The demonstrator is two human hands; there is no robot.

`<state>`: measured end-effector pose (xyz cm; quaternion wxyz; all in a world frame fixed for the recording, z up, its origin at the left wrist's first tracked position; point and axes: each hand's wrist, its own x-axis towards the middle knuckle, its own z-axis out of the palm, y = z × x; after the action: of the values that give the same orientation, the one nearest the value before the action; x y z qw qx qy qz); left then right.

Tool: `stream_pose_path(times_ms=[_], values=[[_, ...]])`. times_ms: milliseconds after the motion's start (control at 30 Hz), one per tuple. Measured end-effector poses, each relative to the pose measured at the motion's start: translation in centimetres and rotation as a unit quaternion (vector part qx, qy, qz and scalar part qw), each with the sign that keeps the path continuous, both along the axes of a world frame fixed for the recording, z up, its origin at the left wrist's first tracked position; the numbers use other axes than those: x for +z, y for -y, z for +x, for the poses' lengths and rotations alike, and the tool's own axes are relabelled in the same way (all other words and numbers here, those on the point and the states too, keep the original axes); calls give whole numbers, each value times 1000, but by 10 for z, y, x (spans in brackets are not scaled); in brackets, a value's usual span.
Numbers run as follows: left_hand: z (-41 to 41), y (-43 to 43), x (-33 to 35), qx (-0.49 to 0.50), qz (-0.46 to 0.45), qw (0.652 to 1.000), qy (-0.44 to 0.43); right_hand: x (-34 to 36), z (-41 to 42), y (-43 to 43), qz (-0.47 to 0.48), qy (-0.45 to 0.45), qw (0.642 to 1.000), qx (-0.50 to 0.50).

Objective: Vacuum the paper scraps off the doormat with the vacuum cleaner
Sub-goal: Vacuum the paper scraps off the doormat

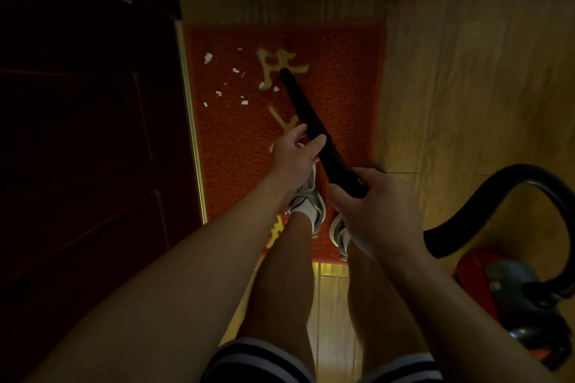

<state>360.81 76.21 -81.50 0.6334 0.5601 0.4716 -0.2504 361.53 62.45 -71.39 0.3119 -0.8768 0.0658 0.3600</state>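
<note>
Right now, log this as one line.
vacuum nozzle: over doormat | left hand: holds it | right hand: grips its rear | paper scraps: left of it

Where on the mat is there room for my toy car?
Bare red strip of the doormat between the vacuum tube and the wooden floor on the right. Crowded: paper scraps lie far left beside the dark door; the shoes stand at the near end.
</note>
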Motion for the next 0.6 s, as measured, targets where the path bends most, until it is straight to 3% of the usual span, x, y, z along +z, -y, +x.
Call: stream_pose_path(times_ms=[600], values=[[8, -4, 10, -21, -8, 1000, -6, 0, 2, -3, 2, -6, 1000, -1]])
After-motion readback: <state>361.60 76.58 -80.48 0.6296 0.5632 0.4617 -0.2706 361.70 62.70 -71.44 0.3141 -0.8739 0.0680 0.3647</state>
